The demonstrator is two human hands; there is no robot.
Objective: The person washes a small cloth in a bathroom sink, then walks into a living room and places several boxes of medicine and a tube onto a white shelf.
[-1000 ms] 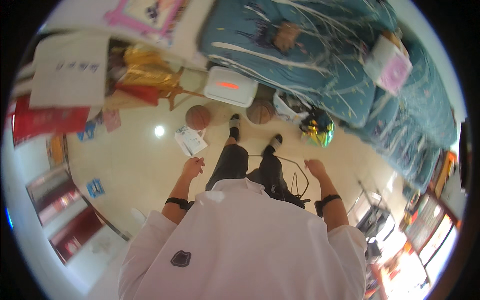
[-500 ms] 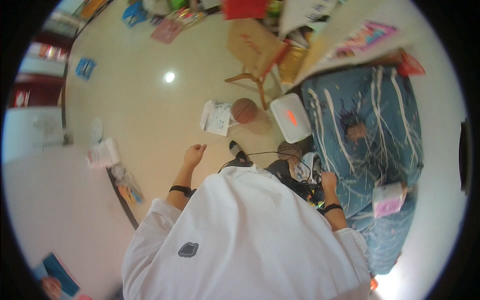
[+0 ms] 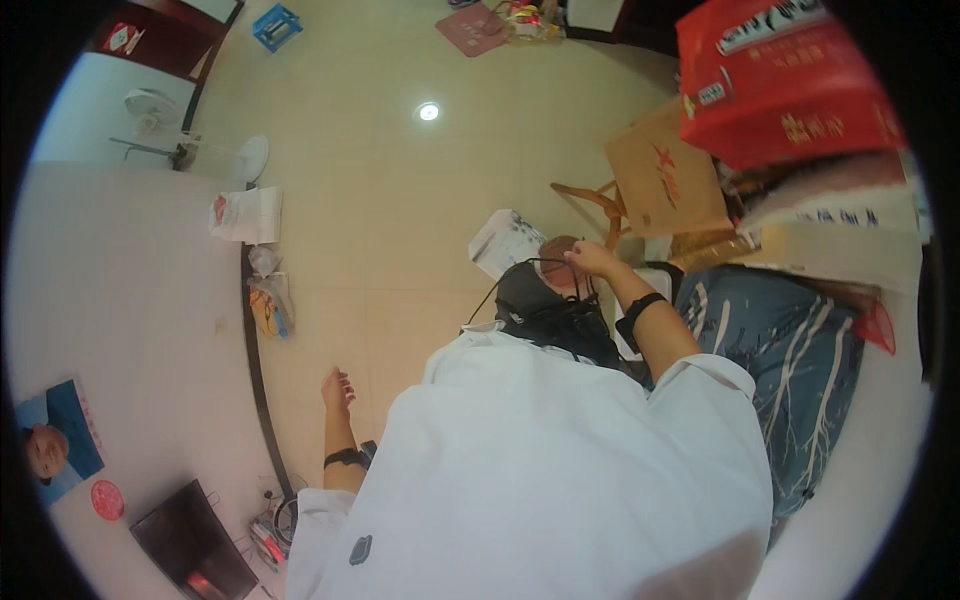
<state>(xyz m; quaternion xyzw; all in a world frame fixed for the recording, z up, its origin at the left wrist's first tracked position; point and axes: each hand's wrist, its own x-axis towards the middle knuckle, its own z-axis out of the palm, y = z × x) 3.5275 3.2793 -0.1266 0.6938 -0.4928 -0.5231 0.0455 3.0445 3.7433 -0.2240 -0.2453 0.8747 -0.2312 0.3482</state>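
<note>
My right hand (image 3: 592,258) is closed around a strap or cord at the top of a black bag (image 3: 550,312), which hangs in front of my body. From it a thin dark cord runs off to the left. The bag's lower part is hidden behind my white shirt (image 3: 570,450). Behind my right hand a brown basketball (image 3: 557,262) rests on the floor, partly covered by the hand and bag. A white printed bag (image 3: 505,243) lies against the ball. Out to the left, my left hand (image 3: 339,389) hangs over the floor with loosely bent fingers, holding nothing visible.
Right of me stands a blue patterned covered block (image 3: 765,370). Beyond it are a cardboard bag (image 3: 672,175), a wooden stool leg (image 3: 590,203) and a large red bag (image 3: 790,85). A white fan (image 3: 252,158) and plastic bags (image 3: 268,305) line the left wall.
My right hand has moved forward and inward, lifting the black bag into view. My left hand has dropped back and its pinch has loosened. The view has turned and shifted.
</note>
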